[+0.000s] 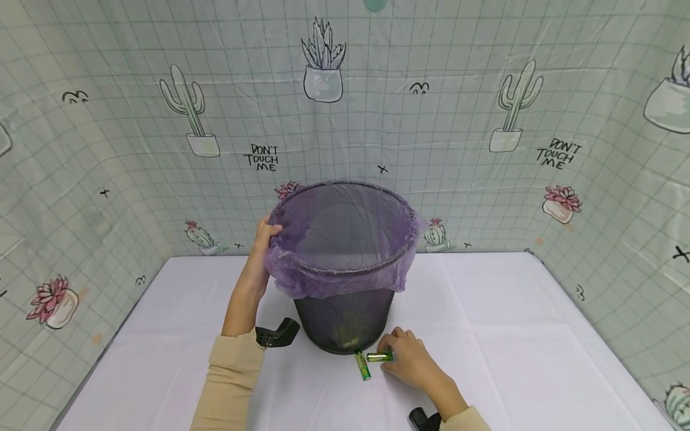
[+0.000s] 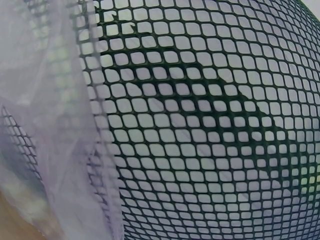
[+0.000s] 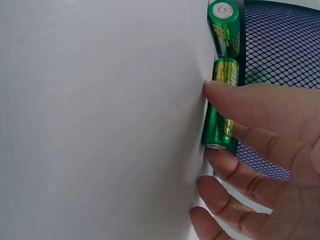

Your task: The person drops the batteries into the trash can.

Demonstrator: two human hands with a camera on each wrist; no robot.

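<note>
A black mesh waste bin (image 1: 345,314) stands on the table, lined with a thin purple bag (image 1: 329,284) folded over its rim. At the rim's left side my left hand (image 1: 261,245) grips bin and bag, thumb over the edge; most of its fingers are hidden. My right hand (image 1: 411,360) is low at the bin's front right, pinching a green battery (image 3: 216,127) between thumb and index finger at the table surface. A second green battery (image 1: 363,365) lies beside it, close to the bin's base. Through the mesh, something yellowish-green shows faintly near the bottom.
A white cloth covers the table (image 1: 485,347). Behind and at both sides hangs a grid-patterned curtain (image 1: 377,131) with cactus drawings. Black wrist mounts (image 1: 277,333) are strapped at both forearms, the left one close to the bin.
</note>
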